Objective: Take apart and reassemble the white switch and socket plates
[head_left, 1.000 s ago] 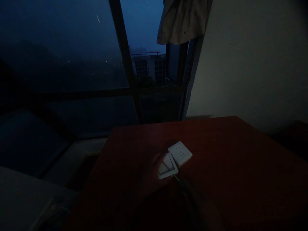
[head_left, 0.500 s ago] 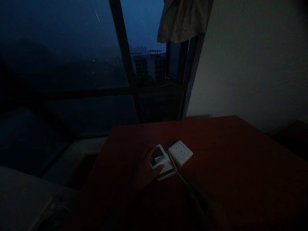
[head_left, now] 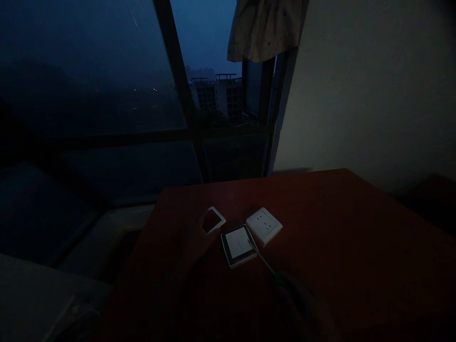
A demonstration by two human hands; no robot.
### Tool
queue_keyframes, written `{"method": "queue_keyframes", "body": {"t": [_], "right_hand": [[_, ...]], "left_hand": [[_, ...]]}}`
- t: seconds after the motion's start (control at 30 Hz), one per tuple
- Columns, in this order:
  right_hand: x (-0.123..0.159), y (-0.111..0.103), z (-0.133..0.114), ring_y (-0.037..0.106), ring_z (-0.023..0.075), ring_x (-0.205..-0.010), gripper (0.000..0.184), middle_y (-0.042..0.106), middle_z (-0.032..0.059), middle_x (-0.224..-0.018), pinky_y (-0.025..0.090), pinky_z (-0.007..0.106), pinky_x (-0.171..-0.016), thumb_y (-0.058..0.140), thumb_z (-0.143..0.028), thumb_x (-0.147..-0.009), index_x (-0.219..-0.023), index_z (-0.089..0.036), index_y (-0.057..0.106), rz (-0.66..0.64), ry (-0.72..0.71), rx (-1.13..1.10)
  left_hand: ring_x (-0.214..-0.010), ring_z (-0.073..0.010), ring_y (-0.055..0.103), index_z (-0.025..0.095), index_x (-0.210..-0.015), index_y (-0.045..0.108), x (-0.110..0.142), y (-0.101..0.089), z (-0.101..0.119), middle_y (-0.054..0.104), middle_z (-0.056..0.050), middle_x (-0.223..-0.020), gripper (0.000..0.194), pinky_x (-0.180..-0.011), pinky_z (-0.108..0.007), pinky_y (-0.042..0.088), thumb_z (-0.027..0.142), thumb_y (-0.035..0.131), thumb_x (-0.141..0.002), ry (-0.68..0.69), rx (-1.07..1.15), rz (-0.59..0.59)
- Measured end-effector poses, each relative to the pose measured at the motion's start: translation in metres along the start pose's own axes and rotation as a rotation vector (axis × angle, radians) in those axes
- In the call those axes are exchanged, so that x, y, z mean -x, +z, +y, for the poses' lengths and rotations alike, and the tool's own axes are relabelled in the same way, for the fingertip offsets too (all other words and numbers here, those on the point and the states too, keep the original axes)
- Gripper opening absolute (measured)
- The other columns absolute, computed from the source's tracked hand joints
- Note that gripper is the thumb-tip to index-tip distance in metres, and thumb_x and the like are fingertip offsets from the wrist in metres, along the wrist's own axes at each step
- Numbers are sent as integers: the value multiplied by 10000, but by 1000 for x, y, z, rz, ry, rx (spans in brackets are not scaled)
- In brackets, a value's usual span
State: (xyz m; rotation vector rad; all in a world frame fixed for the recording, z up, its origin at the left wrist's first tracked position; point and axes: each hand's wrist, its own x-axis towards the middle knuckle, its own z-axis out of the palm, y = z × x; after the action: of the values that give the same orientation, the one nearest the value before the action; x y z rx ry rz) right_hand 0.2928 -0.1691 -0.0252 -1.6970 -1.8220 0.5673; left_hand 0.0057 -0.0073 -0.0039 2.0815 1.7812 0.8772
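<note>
My left hand (head_left: 198, 240) is closed on a white square cover frame (head_left: 223, 222), held to the left of a wall switch (head_left: 238, 243). The switch lies on the table with a dark border showing round its white middle. In the dim lower right, my right hand (head_left: 302, 297) is wrapped round a screwdriver (head_left: 266, 263) with a green handle. Its thin metal shaft points up and left, the tip over the switch's right side; whether it touches cannot be made out. A white wall socket (head_left: 264, 225) lies face up just right of the switch.
The reddish-brown table (head_left: 335, 228) reaches towards a dark-framed window (head_left: 192, 128) and a pale wall (head_left: 356, 95). A curtain (head_left: 267, 31) hangs at the window's upper right. The room is very dark, most of all near the front.
My left hand has lifted the cover frame off the switch and carried it left, uncovering the dark border. The screwdriver stays near the switch's right side. The view has shifted slightly.
</note>
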Motion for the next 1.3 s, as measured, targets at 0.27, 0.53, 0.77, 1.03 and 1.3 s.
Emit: {"method": "queue_keyframes", "body": {"t": [0.27,0.53,0.77,1.03,1.3], "right_hand": [[1,-4,-3,638,213,-1065,357,659,62,-1198,533,293,-891,476,-372,-907,-1213,-253,616,-1,-24,-25],[2,7,4,655,214,-1031,360,680,61,-1162,543,299,-874,465,-394,-895,-1165,-242,647,40,50,-34],[-4,-7,1,663,224,-1015,372,681,58,-1160,555,329,-848,482,-409,-877,-1165,-237,642,-17,170,-77],[-12,-29,4,675,218,-983,356,696,52,-1130,549,309,-841,479,-395,-871,-1143,-247,654,-96,143,-74],[-42,-72,-15,640,223,-1041,373,669,49,-1183,498,334,-904,402,-384,-914,-1179,-262,635,-326,15,-41]], "left_hand": [[-1230,-279,452,244,-1280,487,-16,7,8,524,-73,-1274,542,-1030,-432,366,382,659,-785,131,-67,-85],[-1283,-273,407,244,-1281,495,-20,5,4,491,-69,-1323,508,-1089,-444,298,328,641,-801,196,-54,-131],[-1239,-249,457,263,-1292,479,11,-4,37,495,-56,-1330,410,-1028,-411,391,328,522,-889,147,106,-135],[-1251,-265,437,283,-1320,459,44,26,65,435,-54,-1398,539,-1054,-424,362,344,631,-812,149,126,-254],[-1275,-283,410,249,-1317,482,41,14,64,413,-74,-1417,598,-1085,-438,317,286,689,-758,99,259,-371]]}}
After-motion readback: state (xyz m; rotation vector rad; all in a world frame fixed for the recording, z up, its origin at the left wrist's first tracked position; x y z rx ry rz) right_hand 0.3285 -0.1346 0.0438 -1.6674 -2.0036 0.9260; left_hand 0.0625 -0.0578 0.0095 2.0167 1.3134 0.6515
